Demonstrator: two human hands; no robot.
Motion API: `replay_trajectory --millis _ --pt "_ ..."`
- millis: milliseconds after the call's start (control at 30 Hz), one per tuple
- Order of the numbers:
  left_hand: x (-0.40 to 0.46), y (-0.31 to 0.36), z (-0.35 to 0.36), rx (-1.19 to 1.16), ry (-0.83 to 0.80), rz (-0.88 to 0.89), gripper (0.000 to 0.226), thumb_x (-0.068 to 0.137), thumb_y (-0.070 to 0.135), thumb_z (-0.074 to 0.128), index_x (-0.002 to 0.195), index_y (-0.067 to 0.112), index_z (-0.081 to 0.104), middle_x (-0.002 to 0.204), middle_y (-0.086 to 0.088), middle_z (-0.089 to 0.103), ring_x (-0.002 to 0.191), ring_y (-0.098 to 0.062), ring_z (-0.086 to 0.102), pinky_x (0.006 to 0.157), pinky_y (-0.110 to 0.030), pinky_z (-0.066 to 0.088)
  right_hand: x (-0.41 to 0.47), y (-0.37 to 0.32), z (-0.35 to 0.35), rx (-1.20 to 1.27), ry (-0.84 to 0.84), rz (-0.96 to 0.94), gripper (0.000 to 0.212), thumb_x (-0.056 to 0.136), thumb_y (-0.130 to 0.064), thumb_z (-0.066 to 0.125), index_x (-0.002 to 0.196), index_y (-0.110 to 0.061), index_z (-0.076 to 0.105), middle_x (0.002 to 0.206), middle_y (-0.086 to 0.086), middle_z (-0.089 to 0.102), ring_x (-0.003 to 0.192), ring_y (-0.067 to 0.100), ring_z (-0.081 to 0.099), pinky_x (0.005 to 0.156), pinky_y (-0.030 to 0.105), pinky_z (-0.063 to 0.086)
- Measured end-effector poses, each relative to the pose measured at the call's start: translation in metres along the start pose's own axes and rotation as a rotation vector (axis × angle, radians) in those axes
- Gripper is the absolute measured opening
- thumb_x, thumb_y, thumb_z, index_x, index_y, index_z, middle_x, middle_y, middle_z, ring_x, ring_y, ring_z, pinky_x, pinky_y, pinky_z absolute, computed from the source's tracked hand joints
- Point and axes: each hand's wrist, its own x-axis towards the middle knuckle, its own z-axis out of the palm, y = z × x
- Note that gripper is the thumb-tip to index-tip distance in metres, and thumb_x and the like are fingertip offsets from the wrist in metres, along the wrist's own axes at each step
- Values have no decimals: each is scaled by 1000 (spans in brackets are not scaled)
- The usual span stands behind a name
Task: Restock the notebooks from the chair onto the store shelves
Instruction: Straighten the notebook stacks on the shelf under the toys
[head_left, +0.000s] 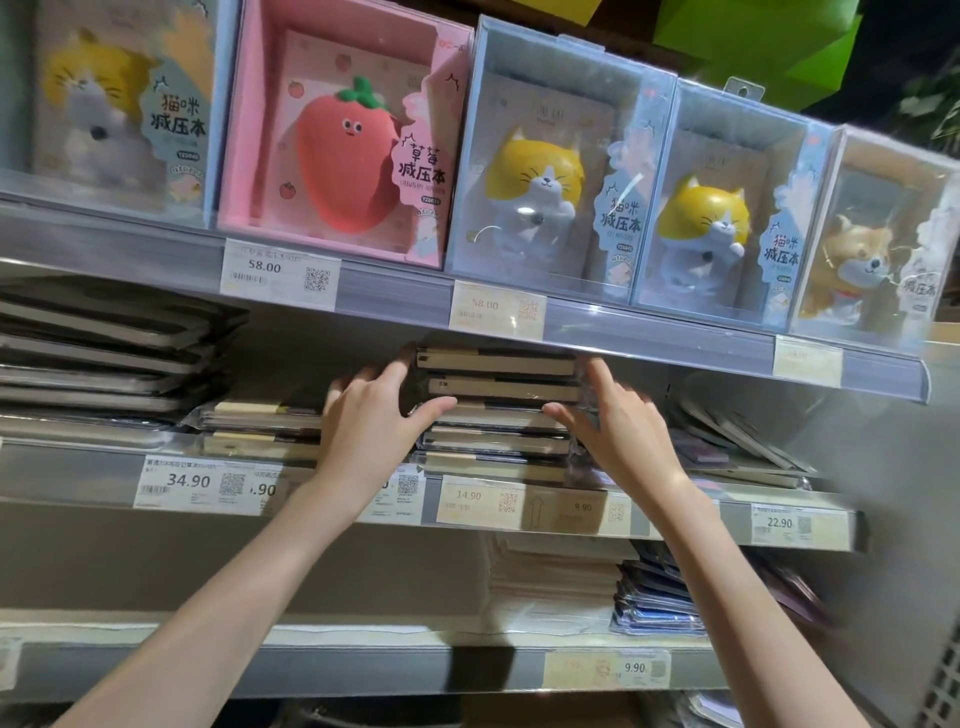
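Observation:
A stack of several dark, plastic-wrapped notebooks (498, 400) stands on the middle shelf (675, 512), reaching almost to the shelf above. My left hand (371, 423) presses the stack's left side, fingers behind it and thumb across the front. My right hand (615, 423) holds the right side the same way. The chair is out of view.
A lower pile of similar notebooks (260, 428) lies left of the stack, grey flat folders (104, 353) further left, slanted notebooks (743, 441) to the right. Boxed squishy-toy notebooks (343, 140) fill the top shelf. Paper pads (556, 577) and blue packs (654, 597) lie on the shelf below.

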Motion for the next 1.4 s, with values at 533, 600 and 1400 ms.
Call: replay_trajectory --millis 533,600,1400 --pt "1 5 -3 21 -99 22 41 88 49 52 107 13 56 93 -5 63 99 -27 57 100 -45 33 -5 0 2 110 -193 189 69 89 -58 38 139 -12 26 119 18 59 109 33 54 83 41 46" --pt "-2 3 -6 67 -118 30 47 88 52 48 116 13 54 103 -7 64 106 -28 55 99 -44 32 -6 -1 1 128 -189 196 66 89 -57 40 134 -10 30 119 19 58 108 34 54 82 43 46" --pt "-37 -116 -95 351 17 -122 42 87 41 58 124 20 57 106 -12 65 103 -33 54 87 -39 40 -33 -129 46 258 136 -311 31 82 -17 69 112 -10 62 109 8 64 97 28 58 80 39 51"
